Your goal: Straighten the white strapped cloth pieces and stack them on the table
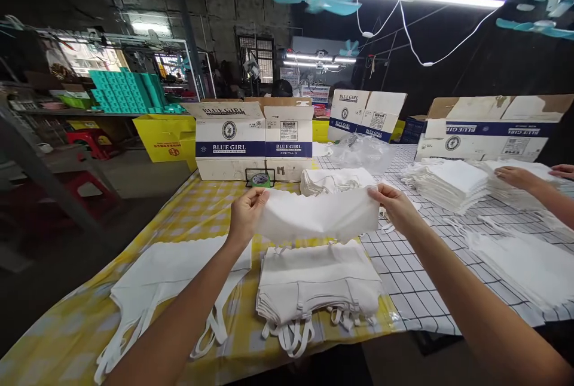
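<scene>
Pinching a folded white garment (319, 216) by its two ends, the left hand (246, 214) and right hand (395, 205) hold it, fingers closed, above the stack (318, 281) on the surface (201, 207); a taut, level grip would line its edges up squarely.

Garment packing workshop: stacked white cloth (448, 186), shipping cartons (253, 138), bare block walls.
</scene>
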A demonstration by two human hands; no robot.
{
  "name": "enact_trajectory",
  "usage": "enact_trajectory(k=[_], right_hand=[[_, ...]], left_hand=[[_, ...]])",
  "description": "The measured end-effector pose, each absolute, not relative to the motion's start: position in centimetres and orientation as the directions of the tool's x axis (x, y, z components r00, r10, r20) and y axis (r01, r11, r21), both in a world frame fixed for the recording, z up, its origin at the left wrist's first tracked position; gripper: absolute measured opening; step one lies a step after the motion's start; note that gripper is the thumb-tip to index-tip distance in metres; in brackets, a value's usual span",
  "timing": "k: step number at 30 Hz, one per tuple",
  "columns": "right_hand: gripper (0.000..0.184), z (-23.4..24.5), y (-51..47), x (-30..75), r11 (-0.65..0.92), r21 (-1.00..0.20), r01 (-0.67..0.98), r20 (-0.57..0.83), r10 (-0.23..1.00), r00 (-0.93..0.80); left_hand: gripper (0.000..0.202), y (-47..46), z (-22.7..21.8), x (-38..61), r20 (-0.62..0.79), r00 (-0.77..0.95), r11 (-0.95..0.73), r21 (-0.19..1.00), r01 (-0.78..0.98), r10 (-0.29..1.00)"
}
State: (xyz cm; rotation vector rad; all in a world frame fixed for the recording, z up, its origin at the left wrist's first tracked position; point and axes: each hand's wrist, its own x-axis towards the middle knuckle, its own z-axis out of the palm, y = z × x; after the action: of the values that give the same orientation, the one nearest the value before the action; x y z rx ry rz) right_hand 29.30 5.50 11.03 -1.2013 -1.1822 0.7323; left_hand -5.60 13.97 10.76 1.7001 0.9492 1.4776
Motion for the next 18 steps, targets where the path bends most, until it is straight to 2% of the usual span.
enact_trajectory(k=[3,7,11,14,18], right_hand=[[0.031,10.9,6.4,29.9,0.250,-0.945,0.213,0.308,0.898,0.314],[0.034,11.1,7.6,30.7,0.317,-0.899,0.301,0.420,0.816,0.397],[0.033,10.9,6.5,30.9,0.369,-0.872,0.321,0.476,0.792,0.382],[0.026,9.6,3.8,30.7,0.330,-0.877,0.350,0.434,0.856,0.281],[0.023,6.8,-1.3,30.2,0.204,-0.887,0.415,0.261,0.962,0.085]], left_hand=[[0.024,15.3,10.8,-5.1,0.488,0.077,-0.490,0.871,0.024,0.870],[0.024,17.2,11.4,-4.6,0.460,0.039,-0.459,0.888,-0.027,0.887],[0.023,16.8,11.6,-5.6,0.499,0.064,-0.496,0.867,-0.050,0.864],[0.020,14.5,10.1,-7.5,0.494,0.138,-0.501,0.865,0.026,0.859],[0.021,9.9,6.0,-10.8,0.255,0.376,-0.343,0.920,0.188,0.891]])
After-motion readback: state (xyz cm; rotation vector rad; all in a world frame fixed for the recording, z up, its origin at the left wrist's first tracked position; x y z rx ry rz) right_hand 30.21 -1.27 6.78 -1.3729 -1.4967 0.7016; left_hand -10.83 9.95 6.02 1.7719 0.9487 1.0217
